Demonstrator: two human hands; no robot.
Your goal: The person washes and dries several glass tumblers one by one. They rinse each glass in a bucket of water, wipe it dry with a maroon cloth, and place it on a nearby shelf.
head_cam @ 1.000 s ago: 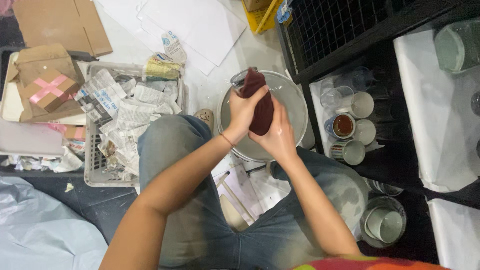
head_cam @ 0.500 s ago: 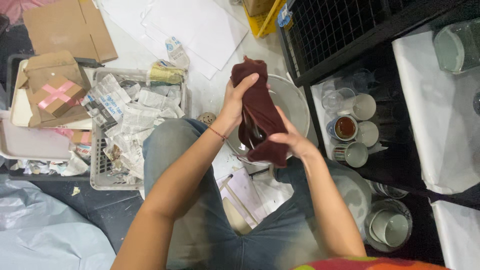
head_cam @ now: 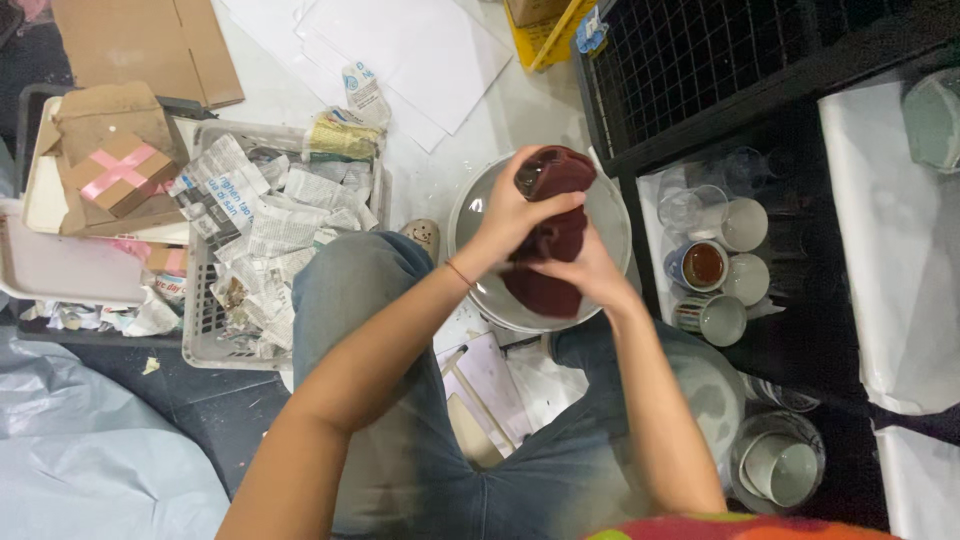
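Both hands are clenched on a dark red cloth (head_cam: 548,240) over the round bowl (head_cam: 480,215): left hand (head_cam: 512,212) at 12 o'clock, right hand (head_cam: 588,275) at 5 o'clock underneath.

Cups (head_cam: 722,262) crowd right of basin (head_cam: 470,215); paper basket (head_cam: 205,320) blocks left

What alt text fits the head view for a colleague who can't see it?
Seen from above, the left hand and right hand grip a dark red cloth over a round grey basin. A basket of crumpled newspaper sits left, with cups right.
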